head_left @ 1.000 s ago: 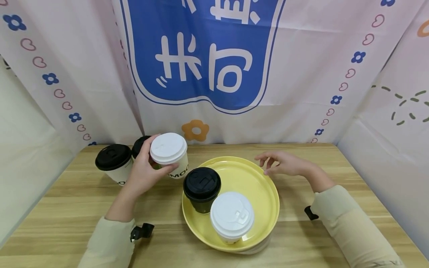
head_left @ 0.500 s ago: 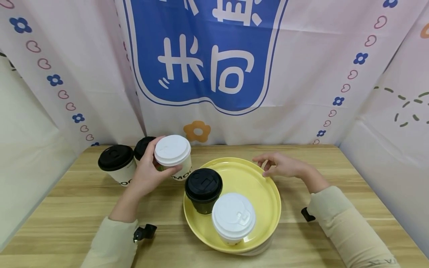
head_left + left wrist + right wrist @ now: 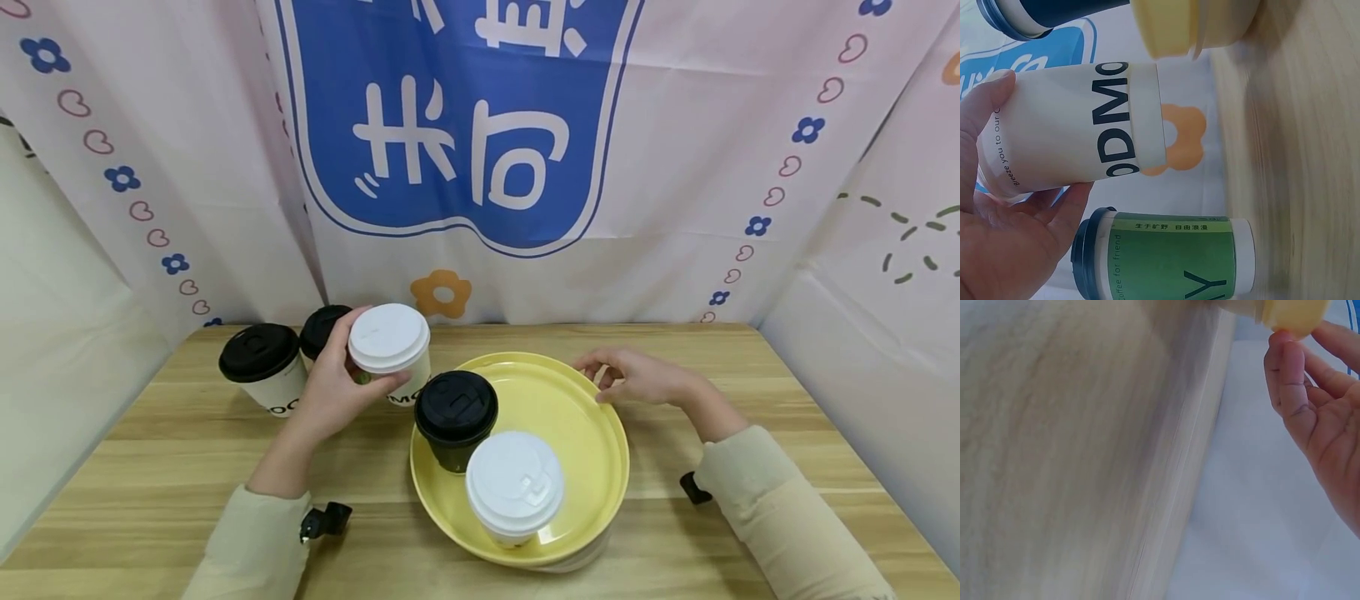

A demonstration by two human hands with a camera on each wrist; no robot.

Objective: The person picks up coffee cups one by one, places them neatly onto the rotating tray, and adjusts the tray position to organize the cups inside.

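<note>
My left hand (image 3: 333,387) grips a white-lidded paper cup (image 3: 390,337) by its upper part, left of a round yellow tray (image 3: 585,450). In the left wrist view, this paper cup (image 3: 1066,125) hangs above the table, its base apart from the wood. My right hand (image 3: 641,377) holds the tray's far right rim. Its fingers are curled at the yellow edge (image 3: 1294,315) in the right wrist view. A black-lidded cup (image 3: 456,408) and another white-lidded cup (image 3: 514,483) stand on the tray's left and front parts.
At the back left stand a white cup with a black lid (image 3: 262,367) and a partly hidden black-lidded cup (image 3: 318,329). Close under the held cup is a green cup (image 3: 1172,256). A pale base (image 3: 577,560) supports the tray. A printed curtain (image 3: 660,275) borders the table behind.
My left hand and its cup have shifted slightly right. The two tray cups have moved slightly clockwise about the tray. My right hand's fingers have closed in on the rim.
</note>
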